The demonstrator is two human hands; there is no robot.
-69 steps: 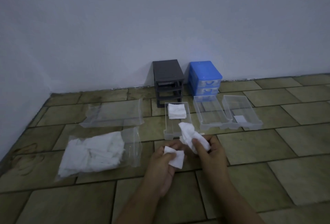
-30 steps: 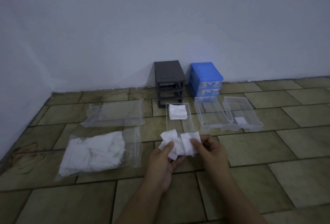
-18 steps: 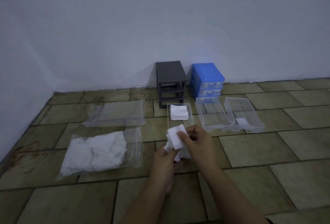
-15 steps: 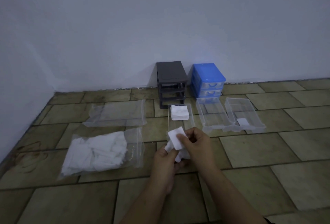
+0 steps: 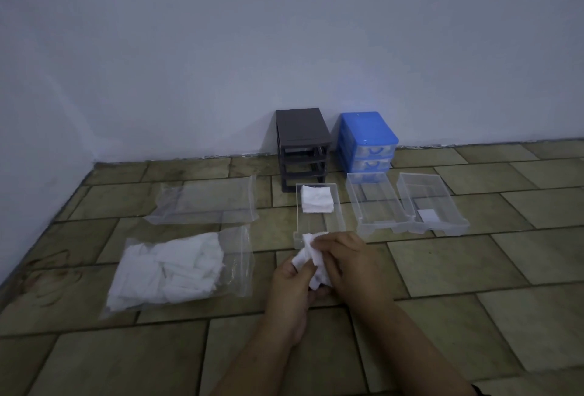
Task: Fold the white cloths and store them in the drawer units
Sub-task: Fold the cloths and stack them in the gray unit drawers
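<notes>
A person's right hand [image 5: 344,261] and left hand [image 5: 292,285] meet over a tiled floor [image 5: 474,269], fingers of both curled around a small white cloth [image 5: 311,256] that is bunched between them, its upper edge showing just above the thumbs. Just beyond the hands lies a clear drawer [image 5: 335,215] pulled from its unit, a folded cloth [image 5: 317,199] resting at its far end. To its right sit two more clear drawers side by side, the nearer one [image 5: 373,206] and the outer one [image 5: 433,203], the outer one with a small white piece [image 5: 427,215] inside. Against the wall stand a dark grey drawer unit [image 5: 301,146] with bare slots and a blue drawer unit [image 5: 366,139] beside it. To the left of the hands, a clear plastic bag [image 5: 237,269] holds a heap of white cloths [image 5: 167,269], with a second, flat clear bag [image 5: 205,203] behind it.
</notes>
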